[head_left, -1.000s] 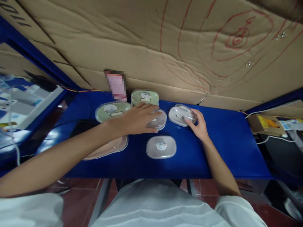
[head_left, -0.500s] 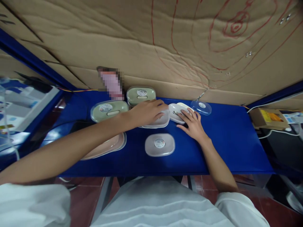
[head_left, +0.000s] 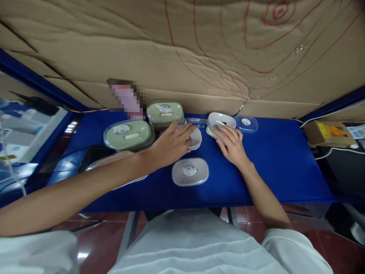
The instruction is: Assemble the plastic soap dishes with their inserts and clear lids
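My left hand (head_left: 176,142) reaches across the table, fingers spread over a whitish oval plastic dish (head_left: 196,137) and partly hiding it. Behind that dish lies a clear oval cover (head_left: 196,121). With fingers close together and the thumb below, my right hand (head_left: 232,144) grips the near side of a white oval dish (head_left: 219,117). A cream-coloured part shows under this dish's left edge. Nearer to me, between the hands, a clear-topped pale oval piece (head_left: 190,177) with a round label lies flat.
Two green oval boxes (head_left: 128,135) with clear covers stand to the left. A peach dish (head_left: 114,156) is partly under my left forearm. A clear labelled lid (head_left: 247,125) lies at the back right. Cardboard (head_left: 182,76) walls the blue table's (head_left: 279,163) back.
The white dish at my right hand has turned and now sits more squarely over the cream part. My left hand has shifted slightly left and nearer, and the clear cover behind its dish now shows.
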The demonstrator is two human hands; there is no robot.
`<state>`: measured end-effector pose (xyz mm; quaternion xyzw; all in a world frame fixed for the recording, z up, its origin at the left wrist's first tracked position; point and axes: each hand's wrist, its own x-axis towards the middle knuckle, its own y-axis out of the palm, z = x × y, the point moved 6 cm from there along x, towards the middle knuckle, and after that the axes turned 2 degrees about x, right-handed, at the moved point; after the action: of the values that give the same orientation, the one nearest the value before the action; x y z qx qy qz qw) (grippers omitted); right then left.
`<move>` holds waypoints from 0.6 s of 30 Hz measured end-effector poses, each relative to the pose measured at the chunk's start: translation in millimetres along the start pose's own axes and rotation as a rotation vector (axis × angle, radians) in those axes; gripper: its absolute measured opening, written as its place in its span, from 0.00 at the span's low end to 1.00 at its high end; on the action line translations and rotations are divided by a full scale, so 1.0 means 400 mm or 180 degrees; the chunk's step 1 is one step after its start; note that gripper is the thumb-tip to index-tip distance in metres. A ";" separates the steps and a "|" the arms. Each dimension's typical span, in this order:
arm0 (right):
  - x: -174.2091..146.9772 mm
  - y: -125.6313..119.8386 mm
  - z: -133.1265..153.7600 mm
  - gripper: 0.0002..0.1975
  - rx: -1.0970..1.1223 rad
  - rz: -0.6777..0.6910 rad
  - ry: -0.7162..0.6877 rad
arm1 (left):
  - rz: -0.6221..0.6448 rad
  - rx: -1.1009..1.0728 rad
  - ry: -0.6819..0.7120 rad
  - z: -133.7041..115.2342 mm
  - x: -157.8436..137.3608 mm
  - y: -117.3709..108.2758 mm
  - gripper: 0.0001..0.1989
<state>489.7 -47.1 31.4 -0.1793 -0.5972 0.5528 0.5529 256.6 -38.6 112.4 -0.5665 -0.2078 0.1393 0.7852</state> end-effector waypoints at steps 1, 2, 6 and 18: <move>0.000 0.002 0.020 0.22 0.0078 0.0072 -0.0116 | -0.0049 -0.0083 -0.0023 0.001 0.005 0.003 0.10; 0.001 0.002 0.039 0.23 0.0151 0.0134 -0.0216 | -0.0100 -0.0175 -0.0032 0.002 0.011 0.004 0.10; 0.004 -0.006 0.096 0.31 0.0426 0.0279 -0.0428 | -0.0043 -0.0489 0.0086 -0.005 0.031 0.015 0.14; 0.007 0.008 0.117 0.25 0.0850 0.0566 -0.0185 | 0.0192 -0.0893 -0.0125 0.033 0.016 0.079 0.21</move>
<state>447.4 -65.3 40.2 -0.1403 -0.5159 0.6790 0.5032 256.3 -14.5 87.0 -0.6738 -0.2235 0.1435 0.6895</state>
